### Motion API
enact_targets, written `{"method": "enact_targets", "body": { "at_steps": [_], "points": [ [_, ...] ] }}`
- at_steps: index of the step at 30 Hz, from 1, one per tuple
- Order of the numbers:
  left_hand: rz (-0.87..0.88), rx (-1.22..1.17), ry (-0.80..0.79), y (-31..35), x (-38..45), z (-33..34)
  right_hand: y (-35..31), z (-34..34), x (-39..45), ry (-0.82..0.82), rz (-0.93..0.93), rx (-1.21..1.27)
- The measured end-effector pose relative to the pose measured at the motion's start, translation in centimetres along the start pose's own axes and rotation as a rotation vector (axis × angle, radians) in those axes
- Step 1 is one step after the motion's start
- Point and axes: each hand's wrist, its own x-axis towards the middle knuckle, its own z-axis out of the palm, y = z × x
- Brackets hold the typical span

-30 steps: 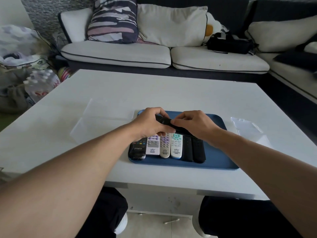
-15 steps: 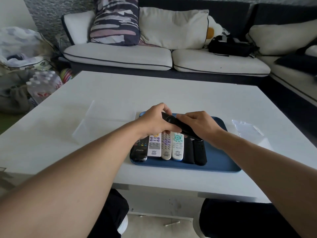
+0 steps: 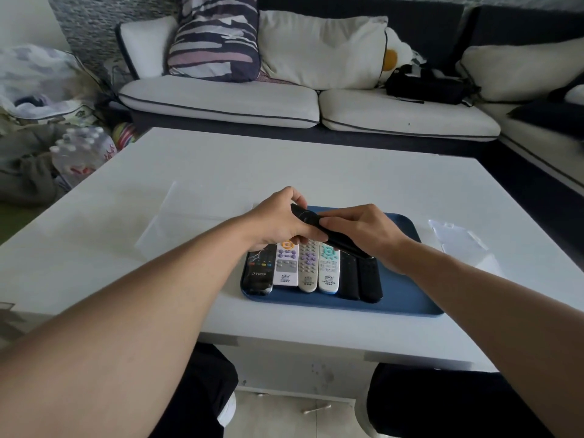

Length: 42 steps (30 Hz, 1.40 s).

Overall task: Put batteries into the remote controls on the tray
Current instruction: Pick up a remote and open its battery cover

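Observation:
A blue tray (image 3: 401, 295) lies on the white table, with several remote controls side by side on its left half: a black one (image 3: 258, 275), three pale ones (image 3: 308, 268) and two black ones (image 3: 360, 279). Above them I hold one more black remote (image 3: 311, 221) slantwise in both hands. My left hand (image 3: 281, 221) grips its far end with curled fingers. My right hand (image 3: 360, 230) grips its near end, thumb on top. No batteries are visible.
The white table (image 3: 221, 172) also carries a clear plastic sheet (image 3: 164, 222) at the left and a clear plastic package (image 3: 458, 238) right of the tray. A sofa (image 3: 240, 99) with cushions stands behind; water bottles (image 3: 82, 153) and bags sit on the floor at the left.
Both hands have lifted the black remote a little higher above the row of remotes and tilted it. The remotes on the tray have stayed put.

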Motion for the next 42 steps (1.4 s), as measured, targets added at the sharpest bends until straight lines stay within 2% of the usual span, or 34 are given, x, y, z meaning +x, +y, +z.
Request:
{"method": "enact_targets", "body": {
  "at_steps": [13,24,27,29,32,38,42],
  "points": [
    [0.064,0.015,0.044,0.1,-0.2,-0.5,-0.8,-0.2,0.4,0.044,0.024,0.052],
    [0.071,-0.001,0.072,0.3,-0.2,0.1,-0.6,-0.3,1.1,0.097,0.019,-0.058],
    [0.077,-0.06,0.131,0.2,-0.1,-0.4,0.2,-1.2,1.3,0.132,0.026,0.056],
    [0.072,-0.091,0.167,-0.1,0.1,-0.8,0.9,-1.9,1.3,0.176,0.119,0.208],
    [0.065,-0.139,0.152,-0.6,0.1,-1.0,1.7,-2.3,1.6,0.211,0.199,0.307],
    [0.039,-0.301,0.096,-0.8,-0.1,-1.4,1.6,-2.8,2.1,0.129,0.184,0.357],
    [0.037,-0.282,0.124,-1.3,-0.1,-1.9,1.9,-2.6,2.4,0.059,0.143,0.32]
  ]
}}
